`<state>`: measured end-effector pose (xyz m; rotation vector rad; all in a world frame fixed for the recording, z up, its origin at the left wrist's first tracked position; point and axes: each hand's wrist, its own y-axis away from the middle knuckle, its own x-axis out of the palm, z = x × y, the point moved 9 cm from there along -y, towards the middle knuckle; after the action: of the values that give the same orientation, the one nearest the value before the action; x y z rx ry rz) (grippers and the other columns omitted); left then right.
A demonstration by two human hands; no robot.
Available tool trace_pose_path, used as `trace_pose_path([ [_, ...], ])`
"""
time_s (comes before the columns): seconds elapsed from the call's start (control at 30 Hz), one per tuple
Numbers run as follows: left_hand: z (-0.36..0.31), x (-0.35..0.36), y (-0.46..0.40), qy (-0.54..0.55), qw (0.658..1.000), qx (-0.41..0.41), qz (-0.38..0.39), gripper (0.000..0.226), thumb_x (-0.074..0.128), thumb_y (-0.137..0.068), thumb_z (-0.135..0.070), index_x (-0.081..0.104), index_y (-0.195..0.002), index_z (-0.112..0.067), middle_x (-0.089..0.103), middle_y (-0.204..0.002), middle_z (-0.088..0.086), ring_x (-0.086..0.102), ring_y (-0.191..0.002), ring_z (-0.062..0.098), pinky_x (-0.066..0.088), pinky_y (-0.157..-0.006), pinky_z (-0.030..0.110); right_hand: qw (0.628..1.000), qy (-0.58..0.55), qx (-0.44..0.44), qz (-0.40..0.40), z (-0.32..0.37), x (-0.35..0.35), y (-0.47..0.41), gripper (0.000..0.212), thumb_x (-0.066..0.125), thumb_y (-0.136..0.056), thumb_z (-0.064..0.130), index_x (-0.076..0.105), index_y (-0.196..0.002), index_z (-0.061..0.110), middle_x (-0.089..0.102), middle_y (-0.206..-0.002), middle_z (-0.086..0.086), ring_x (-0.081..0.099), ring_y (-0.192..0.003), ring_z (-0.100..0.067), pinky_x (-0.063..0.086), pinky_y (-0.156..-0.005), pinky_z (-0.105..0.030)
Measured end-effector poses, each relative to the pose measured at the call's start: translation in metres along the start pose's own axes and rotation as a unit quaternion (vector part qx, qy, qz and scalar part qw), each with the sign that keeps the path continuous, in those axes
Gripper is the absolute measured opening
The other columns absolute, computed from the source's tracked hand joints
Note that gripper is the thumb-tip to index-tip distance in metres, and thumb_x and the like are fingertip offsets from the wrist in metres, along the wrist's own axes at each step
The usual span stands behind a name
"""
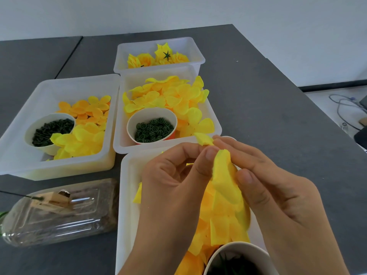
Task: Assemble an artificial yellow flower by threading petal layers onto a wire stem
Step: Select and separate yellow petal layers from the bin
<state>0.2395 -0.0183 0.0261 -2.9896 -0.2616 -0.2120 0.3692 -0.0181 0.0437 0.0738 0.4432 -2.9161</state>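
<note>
Both hands work over the nearest bin (127,195), pinching one yellow petal layer (224,175) btwn them. Left hand (172,187) has thumb and forefinger closed on the layer's upper left edge, other fingers curled under. Right hand (278,187) pinches the right side w/ thumb and fingertips; a petal tip (203,139) pokes up above the fingers. The layer is held just above the pile of loose petals in that bin.

Progress, as a judgement: early. Layer looks like it's being separated or opened up, not threaded yet; no wire stem visible in either hand. A thin dark wire (12,193) lies at far left, clamped by a wooden clothespin (53,199) on a clear plastic bottle (59,211) lying on its side, prob. the stem holder, can't confirm. Left to do: thread layers, add green parts.

Containers:
- Far bin (190,46): finished yellow flowers (156,58), one showing a green star calyx.
- Middle bin (215,120): pale yellow petal layers, plus paper cup (152,124) of green ring-shaped pieces.
- Left bin (19,124): orange and yellow petals, plus white cup (49,132) of small dark green bits.
- Near bin: yellow-orange petals; cup (238,257) at bottom edge w/ dark green contents, unclear what.
</note>
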Motion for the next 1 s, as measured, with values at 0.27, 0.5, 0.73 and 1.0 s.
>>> trace_pose_path([
  [0.27, 0.000, 0.000, -0.001, 0.011, 1.000, 0.001, -0.004, 0.027, 0.066, -0.071, -0.048, 0.076, -0.076, -0.023, 0.070, -0.069, -0.006, 0.060, -0.063, 0.001, 0.049, -0.057, 0.015, 1.000, 0.021, -0.007, 0.005, 0.002, 0.001, -0.002, 0.035, 0.047, -0.082, 0.034, 0.066, -0.110, 0.025, 0.064, -0.123, 0.017, 0.056, -0.119, 0.000, 0.048, -0.093, -0.019],
  [0.5, -0.004, -0.002, -0.001, -0.029, 0.999, 0.003, -0.018, 0.030, 0.066, -0.072, -0.051, 0.076, -0.083, -0.026, 0.074, -0.080, -0.004, 0.067, -0.077, 0.007, 0.053, -0.069, 0.024, 1.000, 0.010, 0.001, 0.005, -0.003, 0.000, -0.002, 0.036, 0.048, -0.083, 0.033, 0.064, -0.113, 0.023, 0.065, -0.122, 0.017, 0.056, -0.119, -0.001, 0.050, -0.093, -0.021],
  [0.73, -0.006, -0.003, -0.001, -0.075, 0.997, 0.012, -0.019, 0.021, 0.066, -0.074, -0.041, 0.073, -0.082, -0.023, 0.073, -0.079, -0.003, 0.067, -0.075, 0.012, 0.052, -0.066, 0.028, 0.982, 0.178, -0.066, -0.015, 0.007, 0.000, 0.003, 0.032, 0.045, -0.091, 0.031, 0.063, -0.118, 0.027, 0.058, -0.129, 0.010, 0.057, -0.115, -0.008, 0.046, -0.086, -0.012],
  [1.0, -0.039, 0.018, 0.015, -0.364, 0.895, 0.256, -0.021, 0.008, 0.060, -0.086, -0.021, 0.063, -0.082, -0.015, 0.061, -0.084, -0.011, 0.056, -0.080, 0.000, 0.043, -0.069, 0.011, 0.986, -0.078, 0.150, 0.000, -0.022, -0.007, -0.005, 0.034, 0.073, -0.058, 0.032, 0.079, -0.089, 0.019, 0.076, -0.082, -0.001, 0.073, -0.077, -0.013, 0.054, -0.062, -0.015],
])
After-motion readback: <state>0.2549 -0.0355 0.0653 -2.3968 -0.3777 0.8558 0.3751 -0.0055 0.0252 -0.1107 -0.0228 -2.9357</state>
